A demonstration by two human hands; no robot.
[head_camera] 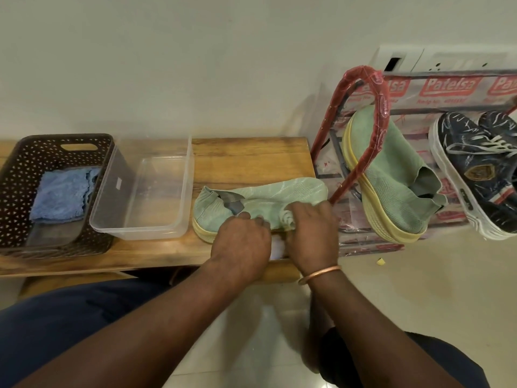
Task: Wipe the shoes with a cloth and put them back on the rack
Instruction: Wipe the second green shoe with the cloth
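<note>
Shoe (260,191) on bench (251,155): left fingers (253,219) grip its upper, right fingers (309,212) clutch cloth (288,219) against it.

A shoe (260,196) lies on the bench (246,155), under both hands: the left hand (242,242) on its middle, the right hand (310,233) beside it with a rag (288,219). Left of the hands stands a tub (112,189), further left a basket (16,163) with a folded cloth (63,197) in it. Right of the hands, the rack (372,107) carries a second shoe (391,175) and, further right, laced shoes (475,163).
</note>
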